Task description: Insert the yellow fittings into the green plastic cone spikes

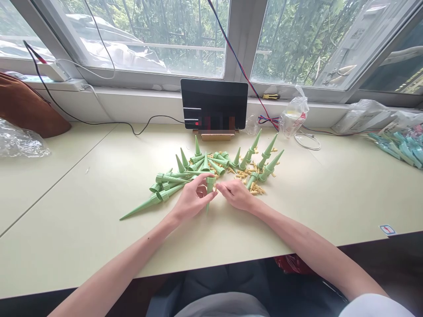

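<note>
"On the smooth cream table (82, 185)?"
"Tapered green plastic cones (141, 206), ribbed-collared, nine to two o'clock, presumably for easy reach."
"Hands?"
"Left hand (190, 198) grips one upended cone (210, 186) point-down, seemingly to steady it; right hand (238, 194), at its three o'clock, pinches what looks like a slim tan peg (216, 188)."

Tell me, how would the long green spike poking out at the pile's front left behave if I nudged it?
The green spike would probably roll in an arc, since it tapers to a point. Its wide end looks hollow, so it's likely light. Neighbouring spikes crowd that end and might stop it.
</note>
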